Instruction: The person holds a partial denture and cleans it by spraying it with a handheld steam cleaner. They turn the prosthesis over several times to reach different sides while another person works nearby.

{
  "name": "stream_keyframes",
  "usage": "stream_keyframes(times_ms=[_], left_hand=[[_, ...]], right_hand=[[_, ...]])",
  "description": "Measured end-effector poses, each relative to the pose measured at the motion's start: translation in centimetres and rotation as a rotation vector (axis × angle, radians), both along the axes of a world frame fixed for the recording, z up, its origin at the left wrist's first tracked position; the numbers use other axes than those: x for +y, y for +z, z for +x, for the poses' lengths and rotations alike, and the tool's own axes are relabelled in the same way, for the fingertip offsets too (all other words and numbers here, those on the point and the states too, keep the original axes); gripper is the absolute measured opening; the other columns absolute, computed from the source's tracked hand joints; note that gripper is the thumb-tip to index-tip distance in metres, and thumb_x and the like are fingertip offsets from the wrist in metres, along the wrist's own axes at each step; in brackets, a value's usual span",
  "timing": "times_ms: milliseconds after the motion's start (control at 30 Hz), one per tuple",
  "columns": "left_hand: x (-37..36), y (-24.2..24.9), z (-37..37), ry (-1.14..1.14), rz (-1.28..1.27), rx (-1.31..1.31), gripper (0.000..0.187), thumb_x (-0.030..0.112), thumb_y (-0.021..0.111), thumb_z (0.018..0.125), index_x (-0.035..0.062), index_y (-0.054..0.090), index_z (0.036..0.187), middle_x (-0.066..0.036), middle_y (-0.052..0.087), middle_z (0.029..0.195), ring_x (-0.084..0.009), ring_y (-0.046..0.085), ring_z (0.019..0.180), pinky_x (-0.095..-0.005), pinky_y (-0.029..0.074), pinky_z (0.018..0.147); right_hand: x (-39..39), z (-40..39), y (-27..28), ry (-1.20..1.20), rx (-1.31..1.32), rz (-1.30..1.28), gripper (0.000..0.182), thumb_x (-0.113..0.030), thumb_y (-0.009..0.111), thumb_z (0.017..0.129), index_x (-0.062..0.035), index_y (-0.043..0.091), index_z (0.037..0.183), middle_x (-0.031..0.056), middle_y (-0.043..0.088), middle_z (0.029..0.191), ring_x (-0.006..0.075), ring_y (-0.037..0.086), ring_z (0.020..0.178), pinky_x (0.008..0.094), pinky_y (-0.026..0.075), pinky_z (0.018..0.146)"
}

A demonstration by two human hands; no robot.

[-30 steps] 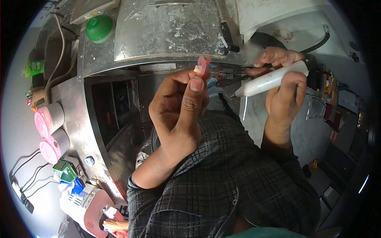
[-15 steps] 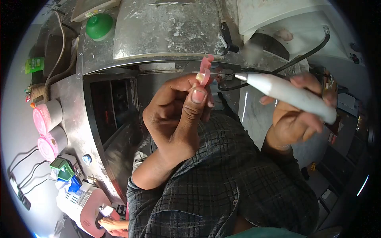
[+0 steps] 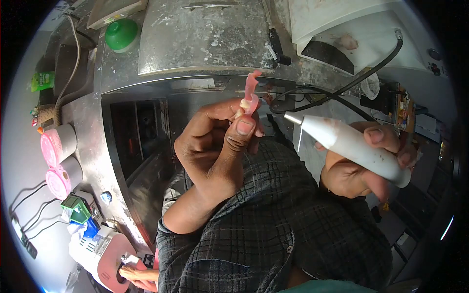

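My left hand (image 3: 212, 149) pinches a small pink partial denture (image 3: 251, 100) between thumb and fingers, with pale yellowish teeth showing on it. One thin curved end of the pink piece sticks up above my fingertips. My right hand (image 3: 344, 173) is wrapped round a thick white rotary handpiece (image 3: 347, 144), whose metal tip points left toward the denture. A gap separates that tip from the denture. Whether a thin bur sits in the tip is too fine to make out.
Ahead is a dusty metal workbench (image 3: 205, 41) bearing a green bowl (image 3: 121, 35). A black hose (image 3: 371, 73) crosses at the right. On the left are pink-lidded jars (image 3: 51, 147) and a pink-and-white machine (image 3: 105, 259). Another person's hand (image 3: 139, 276) touches the machine.
My right hand and the handpiece have swung down, and the tip has drawn away from the denture. My left hand has barely moved; the denture is turned slightly.
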State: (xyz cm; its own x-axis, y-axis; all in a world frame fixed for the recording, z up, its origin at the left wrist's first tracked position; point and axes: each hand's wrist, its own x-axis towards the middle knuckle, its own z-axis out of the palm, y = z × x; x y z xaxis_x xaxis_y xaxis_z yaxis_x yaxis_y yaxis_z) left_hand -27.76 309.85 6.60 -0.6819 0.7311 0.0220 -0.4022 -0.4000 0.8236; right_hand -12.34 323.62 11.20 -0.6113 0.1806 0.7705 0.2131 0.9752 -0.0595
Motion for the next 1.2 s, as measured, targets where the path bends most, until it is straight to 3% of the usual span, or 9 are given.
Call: stream_keyframes(times_ms=[133,267,500,567,667,767,833,1067,1200], left_hand=[[0.1,0.3,0.1,0.034,-0.02,-0.004,0.02,0.006,0.063,0.091,-0.0053,0.061,0.107,-0.011,0.066,0.084,-0.0106,0.06,0.069,-0.0207,0.047,0.054],[-0.2,0.1,-0.1,0.019,-0.015,-0.028,0.019,0.005,0.063,0.09,-0.0053,0.061,0.106,-0.011,0.066,0.084,-0.011,0.061,0.069,-0.0209,0.048,0.054],[-0.4,-0.4,-0.7,-0.044,0.025,-0.11,0.019,0.008,0.059,0.094,-0.0056,0.06,0.106,-0.012,0.064,0.082,-0.0107,0.056,0.061,-0.0218,0.043,0.05],[-0.2,-0.9,-1.2,-0.27,0.245,-0.427,0.022,0.013,0.054,0.097,-0.0059,0.059,0.108,-0.012,0.062,0.08,-0.0094,0.048,0.054,-0.0224,0.038,0.048],[-0.2,-1.2,-1.2,-0.35,0.348,-0.574,0.027,0.017,0.049,0.098,-0.0048,0.058,0.11,-0.01,0.058,0.08,-0.0082,0.042,0.05,-0.023,0.035,0.049],[-0.1,-1.5,-1.3,-0.405,0.416,-0.676,0.028,0.019,0.048,0.099,-0.0037,0.058,0.11,-0.008,0.057,0.081,-0.0077,0.04,0.047,-0.0231,0.035,0.049],[-0.3,-1.5,-1.3,-0.39,0.393,-0.744,0.028,0.019,0.048,0.099,-0.0038,0.058,0.11,-0.008,0.057,0.08,-0.0079,0.04,0.047,-0.0231,0.035,0.049],[-0.1,-1.3,-1.1,-0.343,0.36,-0.659,0.026,0.018,0.05,0.099,-0.0046,0.059,0.109,-0.008,0.059,0.078,-0.0079,0.041,0.049,-0.0228,0.034,0.049],[-0.3,-1.3,-0.7,-0.096,0.073,-0.217,0.017,0.008,0.058,0.094,-0.0051,0.061,0.104,-0.01,0.063,0.078,-0.0078,0.051,0.057,-0.0216,0.039,0.049]], right_hand=[[0.0,-0.6,-0.8,0.002,0.112,0.089,0.037,-0.025,0.015,0.104,-0.0072,0.047,0.113,0.0008,0.069,0.077,0.0009,0.056,0.064,0.0242,0.028,0.096],[-0.1,-0.9,-1.3,0.049,0.151,0.028,0.041,-0.032,0.014,0.103,-0.0024,0.04,0.117,0.0038,0.065,0.085,0.0058,0.055,0.071,0.0229,0.037,0.087],[-1.3,-2.3,-3.0,0.306,0.484,-0.585,0.057,-0.044,0.012,0.102,0.0061,0.028,0.124,0.009,0.057,0.098,0.0145,0.053,0.084,0.0206,0.053,0.072],[-1.4,-2.6,-3.1,0.33,0.518,-0.637,0.06,-0.046,0.012,0.101,0.0073,0.026,0.125,0.0097,0.055,0.1,0.0157,0.053,0.086,0.0203,0.055,0.07],[-1.1,-3.0,-3.4,0.399,0.372,-0.552,0.062,-0.047,0.012,0.1,0.0084,0.025,0.125,0.0132,0.051,0.108,0.0164,0.052,0.09,0.009,0.054,0.054],[-1.5,-3.3,-4.2,0.402,0.522,-0.57,0.056,-0.042,0.025,0.101,0.0073,0.019,0.125,0.0234,0.053,0.108,0.021,0.066,0.09,0.0267,0.061,0.057],[-1.4,-3.5,-4.1,0.428,0.529,-0.596,0.054,-0.041,0.025,0.101,0.0076,0.019,0.124,0.0241,0.054,0.109,0.0221,0.066,0.092,0.0268,0.062,0.058],[-1.4,-4.0,-3.5,0.555,0.528,-0.768,0.05,-0.037,0.025,0.102,0.0088,0.019,0.121,0.0265,0.055,0.109,0.026,0.066,0.096,0.0272,0.063,0.059],[-0.4,-3.5,-2.3,0.413,0.407,-0.693,0.052,-0.037,0.023,0.102,0.0114,0.017,0.123,0.0294,0.056,0.109,0.0292,0.067,0.091,0.0284,0.064,0.062]])
